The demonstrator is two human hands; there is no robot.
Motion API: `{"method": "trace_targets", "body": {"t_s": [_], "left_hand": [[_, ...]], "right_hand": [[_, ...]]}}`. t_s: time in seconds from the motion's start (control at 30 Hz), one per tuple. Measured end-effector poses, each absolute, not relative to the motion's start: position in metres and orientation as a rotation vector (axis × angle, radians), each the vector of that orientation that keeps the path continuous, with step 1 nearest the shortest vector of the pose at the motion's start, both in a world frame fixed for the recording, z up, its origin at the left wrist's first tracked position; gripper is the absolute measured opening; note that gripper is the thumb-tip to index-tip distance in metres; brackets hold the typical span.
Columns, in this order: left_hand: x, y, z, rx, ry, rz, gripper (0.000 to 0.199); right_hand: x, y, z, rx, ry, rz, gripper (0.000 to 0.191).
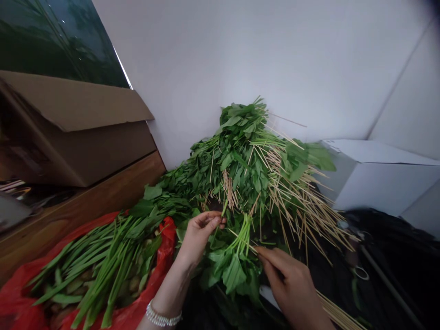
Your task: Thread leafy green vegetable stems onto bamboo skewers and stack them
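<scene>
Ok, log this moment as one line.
left hand: pinching leafy stem | right hand: pinching wooden skewer | beside: heap of greens and skewers, red bag

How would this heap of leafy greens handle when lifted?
The heap of leafy greens would probably sag, since its thin stems droop. It looks light for its bulk. The thin bamboo skewers poking out at loose angles could slip free.
</scene>
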State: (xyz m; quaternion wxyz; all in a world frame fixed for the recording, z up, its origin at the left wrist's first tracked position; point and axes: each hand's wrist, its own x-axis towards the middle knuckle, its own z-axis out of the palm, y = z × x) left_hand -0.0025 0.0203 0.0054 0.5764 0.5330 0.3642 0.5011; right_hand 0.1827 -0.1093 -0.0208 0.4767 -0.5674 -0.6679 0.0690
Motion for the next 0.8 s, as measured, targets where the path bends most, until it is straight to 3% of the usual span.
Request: {"method": "trace_targets", "body": {"t_s": [0.8], "left_hand": [[0.002,0.006,0.008,1.442,0.963,1.087,0.019]], "right_hand": [[0.18,-0.106,-0.028,-1.452,-1.655,0.159,0.028]]}}
